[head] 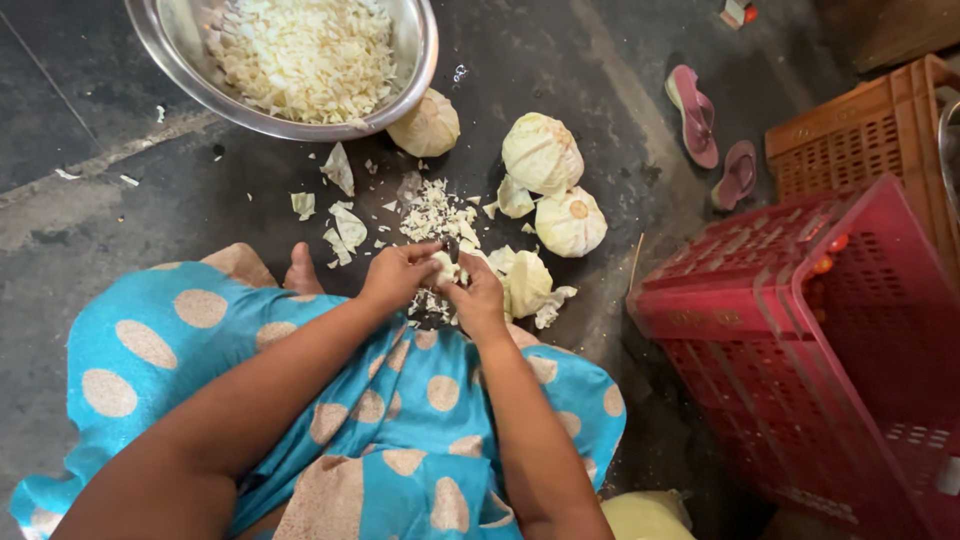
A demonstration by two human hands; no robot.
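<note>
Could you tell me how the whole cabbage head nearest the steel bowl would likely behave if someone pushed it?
The cabbage head looks round, so it would probably roll on the flat floor. Its tight leaves suggest it is firm and fairly heavy. The neighbouring cabbage would likely stop it.

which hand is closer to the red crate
Right. The right hand is on the cabbage piece, on the side toward the red crate; the left hand grips it from the far side.
</note>
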